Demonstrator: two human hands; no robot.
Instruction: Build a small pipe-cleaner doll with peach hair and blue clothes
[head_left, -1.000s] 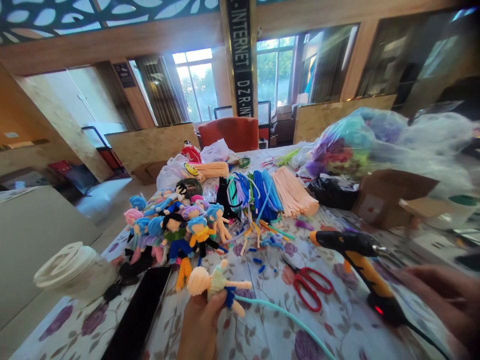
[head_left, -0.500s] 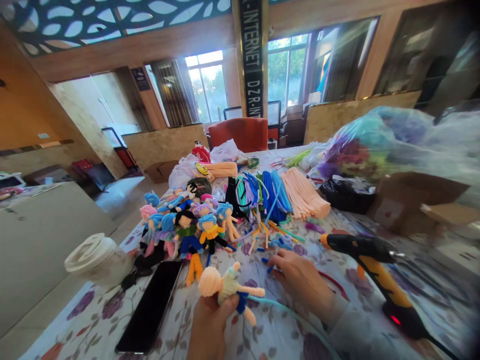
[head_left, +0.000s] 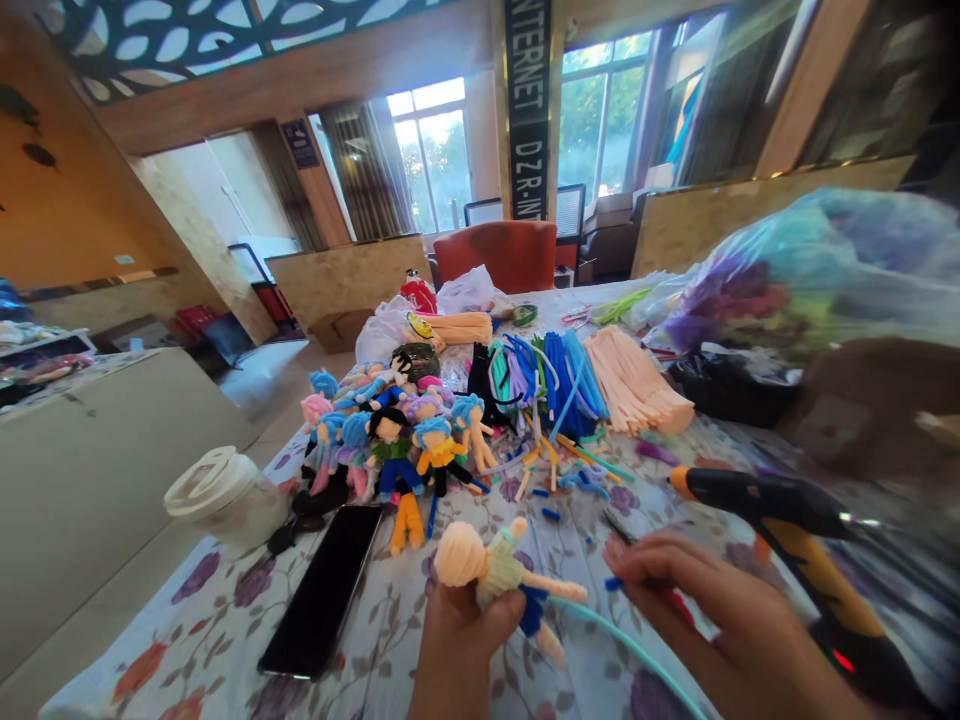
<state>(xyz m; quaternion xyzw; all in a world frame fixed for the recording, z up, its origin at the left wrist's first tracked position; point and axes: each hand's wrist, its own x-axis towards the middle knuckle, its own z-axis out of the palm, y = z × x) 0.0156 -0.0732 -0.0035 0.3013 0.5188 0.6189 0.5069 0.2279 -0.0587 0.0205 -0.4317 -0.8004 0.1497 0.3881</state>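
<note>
My left hand (head_left: 469, 640) is closed around a pipe-cleaner doll (head_left: 501, 570) with a bare peach head, pale green top and dark blue shorts. The doll lies sideways, its legs pointing right. My right hand (head_left: 705, 600), fingers pinched together, holds a short blue pipe-cleaner piece (head_left: 613, 583) to the right of the doll. A dark metal tip (head_left: 619, 526) shows beyond those fingers and a bit of red beneath the hand; the rest is hidden. Behind the doll's legs runs an aqua pipe cleaner (head_left: 630, 645). Another blue offcut (head_left: 551, 514) rests on the tablecloth.
Finished dolls (head_left: 394, 440) are heaped behind a black phone (head_left: 322, 590) and a white lidded cup (head_left: 225, 495). Bundles of pipe cleaners (head_left: 637, 385) lie farther back. On the right are a glue gun (head_left: 787, 510) with a lit red light and a bulging plastic bag (head_left: 810, 260).
My right hand has come back toward me and right, away from the blue offcuts, with a blue piece at its fingertips. My left hand keeps hold of the doll. The view has shifted slightly.
</note>
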